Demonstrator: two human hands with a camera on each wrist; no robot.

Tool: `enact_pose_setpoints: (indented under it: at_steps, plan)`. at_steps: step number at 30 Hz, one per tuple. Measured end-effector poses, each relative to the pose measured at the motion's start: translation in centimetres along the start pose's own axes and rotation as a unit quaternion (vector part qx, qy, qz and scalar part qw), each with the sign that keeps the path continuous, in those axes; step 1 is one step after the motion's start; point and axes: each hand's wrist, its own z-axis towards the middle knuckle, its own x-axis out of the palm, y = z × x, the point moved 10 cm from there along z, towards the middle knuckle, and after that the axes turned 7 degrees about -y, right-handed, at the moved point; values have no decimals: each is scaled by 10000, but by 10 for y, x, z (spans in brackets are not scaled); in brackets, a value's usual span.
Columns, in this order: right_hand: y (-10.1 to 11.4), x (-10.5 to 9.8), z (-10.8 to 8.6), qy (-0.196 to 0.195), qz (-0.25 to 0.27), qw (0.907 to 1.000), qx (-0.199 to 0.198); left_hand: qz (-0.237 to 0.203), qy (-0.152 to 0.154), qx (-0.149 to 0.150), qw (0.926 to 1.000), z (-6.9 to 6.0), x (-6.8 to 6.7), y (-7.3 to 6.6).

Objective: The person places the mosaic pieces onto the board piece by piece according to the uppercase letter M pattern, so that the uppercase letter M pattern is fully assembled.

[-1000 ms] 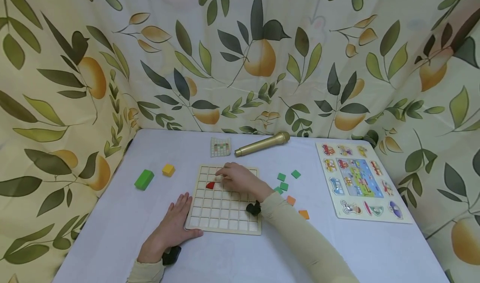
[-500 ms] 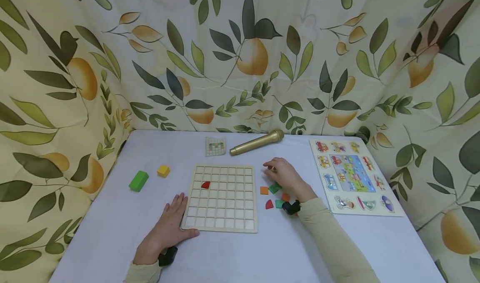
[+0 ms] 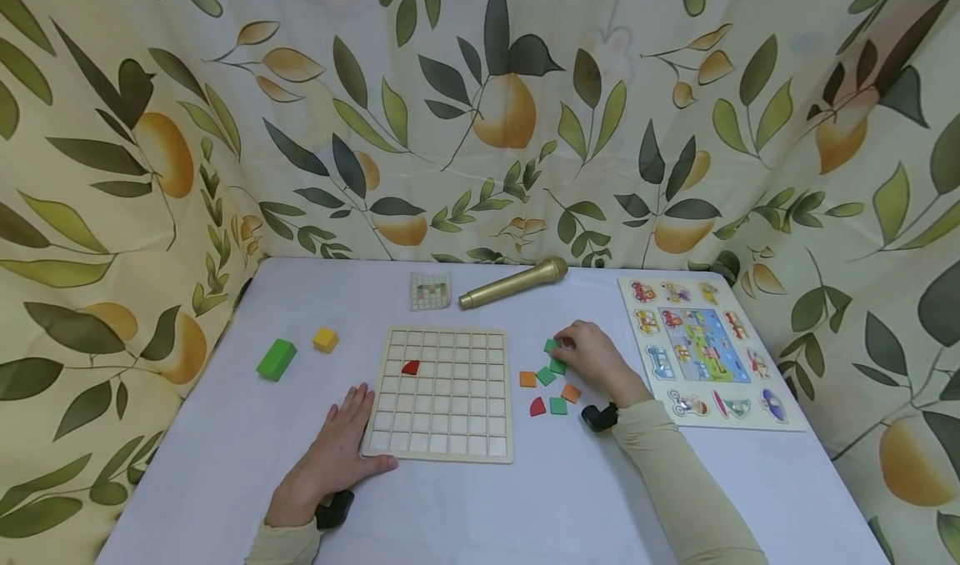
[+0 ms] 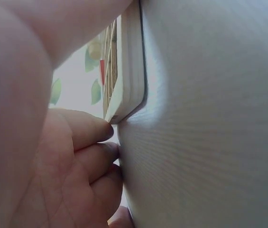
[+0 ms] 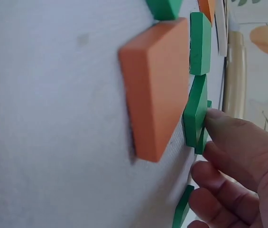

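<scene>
A square wooden grid board (image 3: 450, 407) lies on the table with a red quarter-round tile (image 3: 411, 367) in one upper-left cell. My left hand (image 3: 330, 452) rests flat at the board's lower-left corner, fingers spread along its left side and thumb by the front edge. Right of the board, my right hand (image 3: 600, 365) pinches at a green square tile (image 3: 551, 345) with thumb and forefinger; the forefinger's tip is hidden in the right wrist view. Close by lie more green tiles (image 3: 545, 376), orange tiles (image 3: 528, 379) and a second red tile (image 3: 537, 407). The near orange tile (image 5: 157, 90) fills the right wrist view's middle.
Behind the board lie a small pattern card (image 3: 430, 291) and a gold microphone (image 3: 513, 285). A picture puzzle board (image 3: 712, 357) is at the right. On the left are a green block (image 3: 277, 360) and a yellow block (image 3: 326, 340). Leaf-patterned curtains surround the table.
My right hand has left the board, where the red tile stays, and moved right and down among the green tiles. My left hand keeps its place at the board's corner.
</scene>
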Motion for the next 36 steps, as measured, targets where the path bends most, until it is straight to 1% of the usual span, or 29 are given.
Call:
enact_pose_setpoints:
  at_steps: [6,11,17,21,24,29,36]
  plan:
    - [4,1,1,87,-186,9998,-18,2,34,-1,10000,0,1,1]
    - [7,2,2,159,-365,9992,-12,14,-8,-2,10000,1,0,0]
    - [9,1,0,104,-374,9992,7,51,-67,8,10000,0,-1,1]
    - [14,-2,-2,38,-204,9998,39,58,-59,27,10000,0,0,2]
    - [22,-4,-3,6,-46,10000,47,55,-26,1,10000,0,1,3]
    - [40,-5,-1,-58,71,9999,-89,72,-8,-19,10000,1,1,3]
    - [77,0,1,-203,170,9974,-669,51,18,-27,10000,1,2,2]
